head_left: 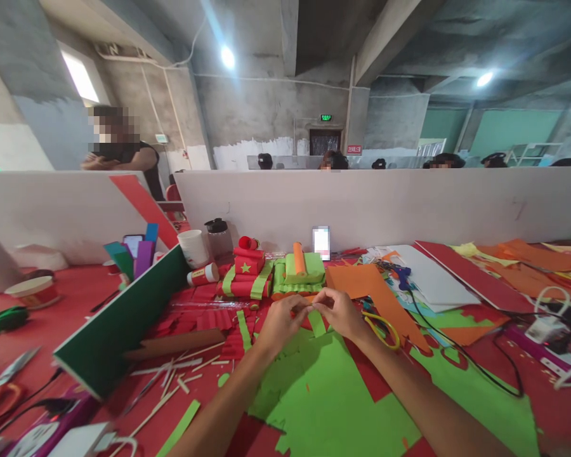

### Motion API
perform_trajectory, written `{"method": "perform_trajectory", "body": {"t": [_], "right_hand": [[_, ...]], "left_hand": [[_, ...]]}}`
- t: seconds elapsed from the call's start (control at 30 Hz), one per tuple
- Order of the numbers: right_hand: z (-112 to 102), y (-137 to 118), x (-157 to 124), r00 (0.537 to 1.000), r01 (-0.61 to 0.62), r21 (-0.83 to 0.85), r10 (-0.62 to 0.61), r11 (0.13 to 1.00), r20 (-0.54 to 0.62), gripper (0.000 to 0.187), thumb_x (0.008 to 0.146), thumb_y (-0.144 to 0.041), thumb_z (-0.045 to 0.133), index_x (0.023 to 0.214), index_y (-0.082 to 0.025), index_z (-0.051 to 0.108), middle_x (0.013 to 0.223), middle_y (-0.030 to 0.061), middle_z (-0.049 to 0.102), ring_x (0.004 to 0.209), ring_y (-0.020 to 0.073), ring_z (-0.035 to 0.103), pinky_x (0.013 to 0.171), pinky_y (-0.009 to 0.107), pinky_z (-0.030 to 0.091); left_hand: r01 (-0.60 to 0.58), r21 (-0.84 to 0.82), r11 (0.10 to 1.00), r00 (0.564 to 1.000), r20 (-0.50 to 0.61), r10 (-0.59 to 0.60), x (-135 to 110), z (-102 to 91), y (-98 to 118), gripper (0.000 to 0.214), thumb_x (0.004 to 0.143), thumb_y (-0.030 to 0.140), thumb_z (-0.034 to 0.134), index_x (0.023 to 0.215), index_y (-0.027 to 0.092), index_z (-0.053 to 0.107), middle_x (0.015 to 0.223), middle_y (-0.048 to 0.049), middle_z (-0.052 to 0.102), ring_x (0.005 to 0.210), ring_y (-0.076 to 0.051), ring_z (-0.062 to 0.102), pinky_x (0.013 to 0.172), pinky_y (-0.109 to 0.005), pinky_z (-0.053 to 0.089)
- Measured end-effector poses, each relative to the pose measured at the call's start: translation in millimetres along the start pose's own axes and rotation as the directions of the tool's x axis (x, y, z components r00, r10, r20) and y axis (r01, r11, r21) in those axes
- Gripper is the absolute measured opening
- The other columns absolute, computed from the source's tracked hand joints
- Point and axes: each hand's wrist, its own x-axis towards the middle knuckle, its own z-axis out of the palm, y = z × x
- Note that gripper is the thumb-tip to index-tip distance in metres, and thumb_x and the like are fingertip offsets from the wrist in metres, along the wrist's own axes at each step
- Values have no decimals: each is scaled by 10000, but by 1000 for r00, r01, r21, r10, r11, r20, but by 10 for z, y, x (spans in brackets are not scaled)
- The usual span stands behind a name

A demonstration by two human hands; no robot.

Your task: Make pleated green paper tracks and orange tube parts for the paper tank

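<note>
Red tabletop (83, 304), orange strip (309, 304) pinched above it

A green paper sheet (333, 393) was spread nearest. Toward its far edge, the strip was gripped narrowly by left hand (285, 320) and right hand (341, 313), neither nearer, its long axis apparently crosswise. Just beyond, a green model (314, 270) was topped by an orange roll (299, 258).

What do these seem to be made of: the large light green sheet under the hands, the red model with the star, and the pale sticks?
Light green sheet: matte paper, card or thin foam; it lies flat, without shine, with cut edges.
Red model: probably similar matte sheet, from its rolled shapes; core hidden.
Pale sticks: likely wood or bamboo, dull finish, from their straw colour.
</note>
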Motion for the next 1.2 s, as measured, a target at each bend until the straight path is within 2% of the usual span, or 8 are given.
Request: {"method": "perform_trajectory", "body": {"t": [0.27,0.37,0.6,0.73,0.8,0.9,1.03,1.2], "right_hand": [[-64,-30,-12,992,63,10,-64,998,108,167,846,-339,602,900,-190,656,810,25,691,736,170,632,674,258,480],[-66,-16,-15,991,72,19,-74,997,109,143,838,-309,606,905,-191,653,810,23,689,734,166,634,672,256,486],[-42,-38,-24,992,126,29,-126,992,-3,106,822,-273,604,829,-190,670,765,18,682,680,159,638,622,255,497],[-42,-12,-15,993,97,106,-105,990,63,145,821,-249,611,944,-208,675,875,29,702,786,171,657,696,266,520],[-47,5,-11,991,65,160,-83,985,105,202,815,-258,629,1009,-212,661,926,37,703,830,177,657,730,275,525],[-55,14,-9,991,34,179,-57,983,123,202,816,-312,646,981,-198,667,901,45,704,809,180,655,728,285,526],[-64,-2,-9,995,48,139,-59,989,75,194,822,-358,642,910,-190,687,819,34,699,738,174,645,677,282,517],[-68,-15,1,995,85,133,-91,987,40,181,827,-339,634,913,-197,707,821,29,702,722,170,641,656,279,509]], "left_hand": [[-34,38,999,999,-25,35,8,-24,-6,218,876,302,517,770,175,659,757,-37,665,664,-146,566,618,-215,417],[-25,18,1000,999,-34,26,1,-28,14,222,880,320,523,784,172,657,775,-37,668,690,-150,578,643,-222,430],[66,-226,972,997,-11,-70,20,5,-11,220,858,351,560,876,150,648,812,-45,674,725,-161,612,674,-246,474],[102,-300,949,994,-18,-112,40,43,-72,198,820,337,608,812,140,624,725,-24,633,637,-134,569,599,-224,455],[99,-302,948,993,-38,-116,41,51,-85,190,816,332,612,801,143,617,719,-18,625,622,-126,555,587,-217,447],[66,-281,957,995,-58,-86,35,47,-78,178,829,323,597,817,147,619,747,-23,635,648,-128,564,619,-222,454],[48,-258,965,997,-50,-63,23,33,-55,171,838,309,586,844,146,635,786,-37,654,686,-137,584,652,-231,466],[61,-242,968,996,-44,-74,23,25,-51,183,839,311,584,858,145,658,797,-44,670,688,-143,597,647,-234,472]]}}
